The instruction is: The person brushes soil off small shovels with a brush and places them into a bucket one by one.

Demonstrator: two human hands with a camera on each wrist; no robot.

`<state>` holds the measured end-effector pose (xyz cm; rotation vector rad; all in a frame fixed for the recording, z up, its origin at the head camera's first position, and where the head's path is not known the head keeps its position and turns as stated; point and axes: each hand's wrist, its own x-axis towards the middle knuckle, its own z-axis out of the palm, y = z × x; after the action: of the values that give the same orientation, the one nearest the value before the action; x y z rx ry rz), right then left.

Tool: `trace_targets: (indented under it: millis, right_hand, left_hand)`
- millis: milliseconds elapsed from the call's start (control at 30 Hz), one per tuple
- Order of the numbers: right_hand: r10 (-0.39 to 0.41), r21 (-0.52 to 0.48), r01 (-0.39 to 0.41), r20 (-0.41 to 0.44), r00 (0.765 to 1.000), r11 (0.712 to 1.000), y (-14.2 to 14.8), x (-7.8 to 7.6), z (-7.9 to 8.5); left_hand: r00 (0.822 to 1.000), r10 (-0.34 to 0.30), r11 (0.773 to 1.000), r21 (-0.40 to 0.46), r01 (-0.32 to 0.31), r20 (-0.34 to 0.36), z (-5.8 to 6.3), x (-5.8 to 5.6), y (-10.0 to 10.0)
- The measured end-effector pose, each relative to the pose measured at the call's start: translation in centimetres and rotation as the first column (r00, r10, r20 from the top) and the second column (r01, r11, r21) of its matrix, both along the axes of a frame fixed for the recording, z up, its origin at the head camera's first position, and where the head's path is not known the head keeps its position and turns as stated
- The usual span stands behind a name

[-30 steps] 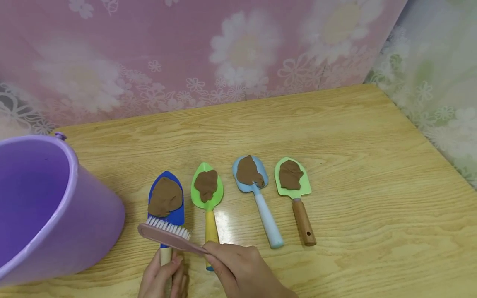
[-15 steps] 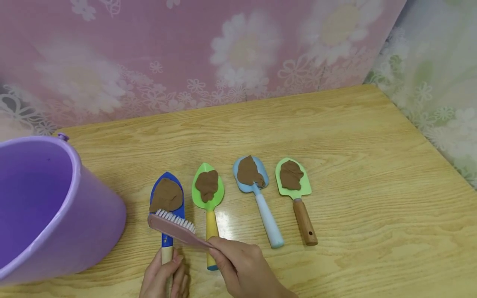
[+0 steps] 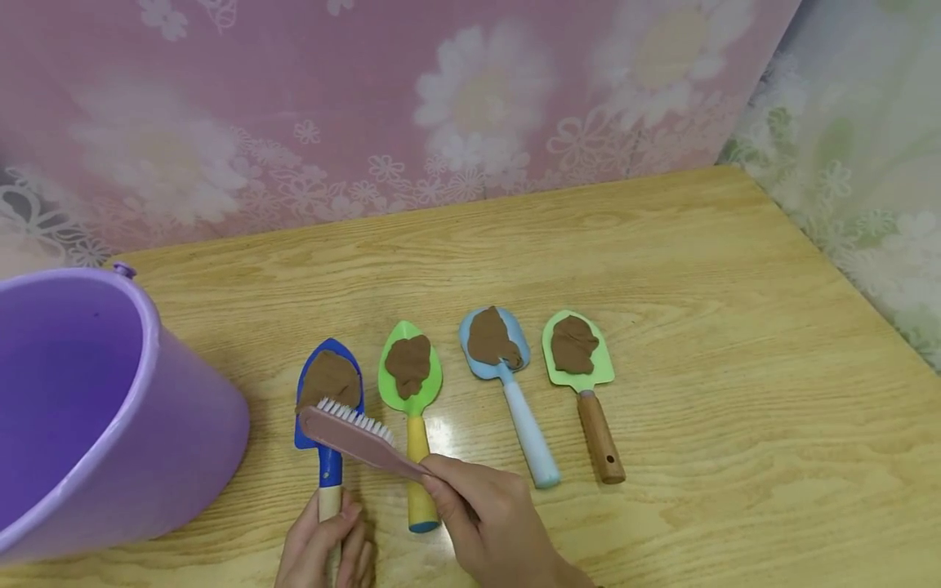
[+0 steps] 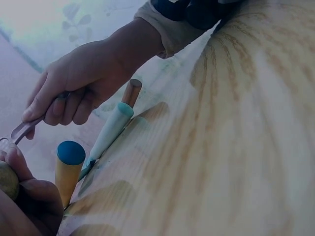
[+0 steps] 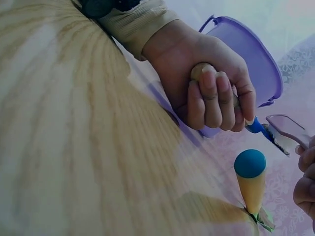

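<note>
My left hand [image 3: 323, 543] grips the cream handle of a blue trowel [image 3: 332, 465], and the right wrist view shows its fingers curled round that handle. A lump of brown clay [image 3: 331, 380] lies on the blue blade. My right hand [image 3: 496, 514] holds a pinkish-brown brush [image 3: 360, 445] by its thin handle. The brush's white bristles [image 3: 356, 416] face away from me, over the lower part of the blue blade and beside the clay; whether they touch it I cannot tell. Just right of the blue trowel lies a green trowel [image 3: 417, 404] with a yellow handle, also bearing brown clay.
A light-blue trowel [image 3: 529, 433] and a pale-green trowel [image 3: 606, 371] with a wooden handle lie farther right, each with brown clay on it. At the left stands a large purple bucket [image 3: 198, 433]. Flowered pink cloth [image 3: 353, 106] hangs behind the wooden table [image 3: 735, 408].
The brush in my right hand has moved right and away from me, from low over the blue trowel's neck up to the clay's lower edge. My left hand keeps its grip on the trowel.
</note>
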<state>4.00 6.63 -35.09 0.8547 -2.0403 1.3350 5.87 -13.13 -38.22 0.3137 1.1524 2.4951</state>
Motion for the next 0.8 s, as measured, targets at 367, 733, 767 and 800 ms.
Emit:
trace_targets:
  millis: [367,733,767,800]
  right_hand:
    - [-0.013,-0.041,0.013,-0.007,1.0,0.999,-0.06,-0.04,-0.19]
    - [0.001,-0.045,0.0,0.012,1.0,0.999,0.05,-0.07,-0.06]
    - [0.0,-0.043,0.0,0.014,1.0,0.999,0.07,-0.08,-0.05]
    - [-0.003,-0.046,0.004,0.024,1.0,0.999,0.1,-0.07,-0.05]
  left_hand:
    - [1.0,-0.012,0.999,0.038,0.013,-0.024,-0.09,-0.17,0.06]
    - [0.998,-0.004,1.0,0.03,0.006,-0.058,-0.17,-0.28,0.05]
    - [0.999,-0.003,1.0,0.029,0.004,-0.054,-0.15,-0.28,0.07]
    - [0.999,-0.002,1.0,0.028,0.004,-0.053,-0.14,-0.3,0.09]
